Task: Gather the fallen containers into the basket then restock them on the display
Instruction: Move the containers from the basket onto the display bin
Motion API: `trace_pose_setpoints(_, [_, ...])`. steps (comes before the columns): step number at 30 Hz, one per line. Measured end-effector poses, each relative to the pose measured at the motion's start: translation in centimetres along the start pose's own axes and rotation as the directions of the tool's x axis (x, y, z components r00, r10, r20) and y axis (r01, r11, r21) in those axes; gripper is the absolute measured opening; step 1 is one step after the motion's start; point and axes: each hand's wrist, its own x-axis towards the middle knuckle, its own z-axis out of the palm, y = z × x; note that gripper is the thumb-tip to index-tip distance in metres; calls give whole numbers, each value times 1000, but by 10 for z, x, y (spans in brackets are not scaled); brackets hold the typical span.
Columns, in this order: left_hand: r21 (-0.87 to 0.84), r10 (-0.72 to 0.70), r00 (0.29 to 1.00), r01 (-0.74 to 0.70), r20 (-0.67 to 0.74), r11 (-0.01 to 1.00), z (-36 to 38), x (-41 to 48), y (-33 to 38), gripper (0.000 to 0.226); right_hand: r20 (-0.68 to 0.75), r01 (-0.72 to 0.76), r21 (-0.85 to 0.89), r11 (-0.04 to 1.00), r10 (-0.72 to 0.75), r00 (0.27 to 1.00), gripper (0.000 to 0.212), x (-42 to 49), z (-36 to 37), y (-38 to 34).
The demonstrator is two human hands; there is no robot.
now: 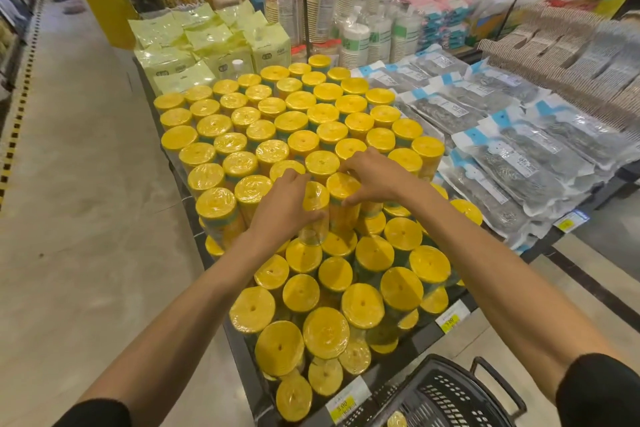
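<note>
Seating the clear container (316,198) in its row, with left hand (280,208) wrapped round it and right hand (375,177) pinching the neighbouring lid (341,185). Lower straight, lids level.

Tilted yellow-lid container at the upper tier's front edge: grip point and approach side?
Take the tilted container by its clear body below the lid, from the near left, like the left hand: plain cylinder, neighbours block back and right.
</note>
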Motion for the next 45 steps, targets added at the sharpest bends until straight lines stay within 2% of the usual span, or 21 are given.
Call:
trace_pose_setpoints(5, [25,7,1000,-7,3,1000,2,-5,0,82,11,-2,-5,1000,2,1000,83,1,3,0])
trace_pose_setpoints(8, [31,23,1000,-23,2,999,-1,-8,1,71,-3,-12,32,999,12,1000,78,-3,4,0])
trace_pose_setpoints(13, [205,194,981,-189,-4,960,-9,-20,14,42,-15,-82,28,996,82,997,65,-23,3,-5])
trace_pose_setpoints(17, [301,274,960,-280,63,912,-14,-24,29,39,-32,-188,-14,982,188,982,53,-52,1,-6])
trace_pose_setpoints(22, [326,373,919,-394,126,859,-17,-39,45,39,-39,-262,-127,957,259,965,56,-106,13,-6])
trace_pose_setpoints(25, [333,441,878,-478,184,813,-14,-54,52,44,-14,-401,-141,905,403,915,53,-147,23,-19])
trace_pose_setpoints(30, [305,523,806,-590,276,748,3,-81,71,52,6,-545,-89,834,548,837,51,-218,51,-40])
trace_pose_setpoints(35, [260,582,726,-680,366,686,28,-132,101,52,78,-700,-53,712,702,708,53,-300,73,-66])
trace_pose_setpoints(40, [222,628,642,-755,440,617,52,-180,133,54,80,-770,16,638,766,637,54,-381,91,-89])
trace_pose_setpoints(45, [204,655,615,-778,439,594,75,-222,175,52,97,-816,11,578,812,576,58,-448,113,-96])
